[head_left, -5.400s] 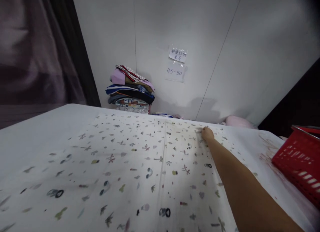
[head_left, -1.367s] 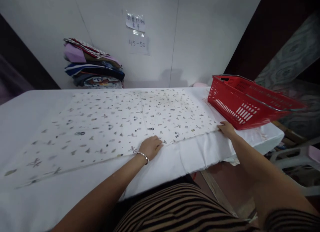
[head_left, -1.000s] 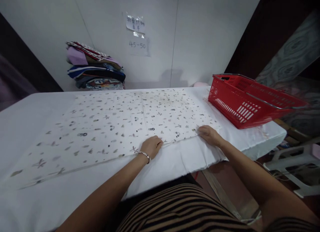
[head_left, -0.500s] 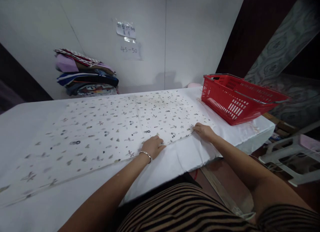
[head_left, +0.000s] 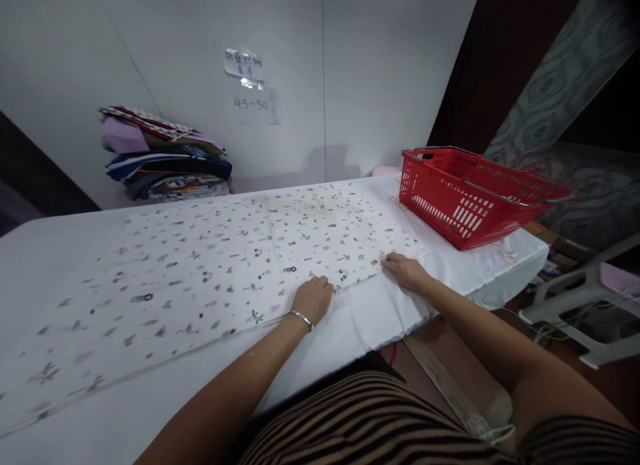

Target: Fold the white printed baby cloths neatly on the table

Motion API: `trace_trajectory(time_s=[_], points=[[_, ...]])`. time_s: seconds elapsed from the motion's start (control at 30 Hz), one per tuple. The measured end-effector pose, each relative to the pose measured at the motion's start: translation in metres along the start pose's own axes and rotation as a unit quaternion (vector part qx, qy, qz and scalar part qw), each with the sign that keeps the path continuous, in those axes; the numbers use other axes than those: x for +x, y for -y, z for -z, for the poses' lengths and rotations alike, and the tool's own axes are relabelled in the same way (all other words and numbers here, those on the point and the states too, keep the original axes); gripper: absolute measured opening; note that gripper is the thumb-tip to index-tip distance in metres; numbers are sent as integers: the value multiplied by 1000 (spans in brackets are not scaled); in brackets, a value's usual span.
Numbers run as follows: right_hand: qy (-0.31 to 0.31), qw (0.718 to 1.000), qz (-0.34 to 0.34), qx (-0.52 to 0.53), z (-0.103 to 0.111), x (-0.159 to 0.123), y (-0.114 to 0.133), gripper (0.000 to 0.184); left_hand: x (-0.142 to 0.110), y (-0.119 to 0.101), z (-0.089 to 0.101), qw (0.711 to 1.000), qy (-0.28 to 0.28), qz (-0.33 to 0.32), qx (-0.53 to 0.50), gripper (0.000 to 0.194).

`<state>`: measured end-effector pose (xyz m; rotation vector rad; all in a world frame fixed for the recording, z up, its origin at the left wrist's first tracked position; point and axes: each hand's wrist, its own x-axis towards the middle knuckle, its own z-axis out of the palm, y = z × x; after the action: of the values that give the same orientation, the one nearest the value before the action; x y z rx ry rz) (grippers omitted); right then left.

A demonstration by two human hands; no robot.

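Seemingly an indoor workroom, handwritten signs (head_left: 253,106) on pale panelled wall (head_left: 370,65), stacked folded textiles (head_left: 167,159), white-covered table (head_left: 65,241), red basket (head_left: 440,211)

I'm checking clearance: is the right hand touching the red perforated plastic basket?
Apart. The head view plainly shows white table cover between the right hand and the red basket.

The left hand (head_left: 314,299) is palm down, fingers bent. The right hand (head_left: 405,269) reaches forward, fingertips close together, forearm slanting.
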<state>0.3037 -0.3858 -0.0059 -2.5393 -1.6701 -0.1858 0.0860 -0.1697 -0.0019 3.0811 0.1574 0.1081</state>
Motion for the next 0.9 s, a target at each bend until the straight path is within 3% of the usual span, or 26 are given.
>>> trace_trajectory(time_s=[0.2, 0.43, 0.63, 0.9], points=[[-6, 999, 38, -26, 0, 0, 0, 31, 11, -3, -13, 997, -51, -58, 8, 29], [-28, 993, 70, -87, 0, 8, -1, 23, 22, -8, -12, 999, -9, -40, 22, 31], [-40, 992, 86, -80, -4, 8, -8, 22, 19, -19, -3, 999, -5, -16, 43, 22], [-56, 993, 85, -57, -4, 9, -14, 23, 31, -26, 1, 997, 28, -20, 62, 29]])
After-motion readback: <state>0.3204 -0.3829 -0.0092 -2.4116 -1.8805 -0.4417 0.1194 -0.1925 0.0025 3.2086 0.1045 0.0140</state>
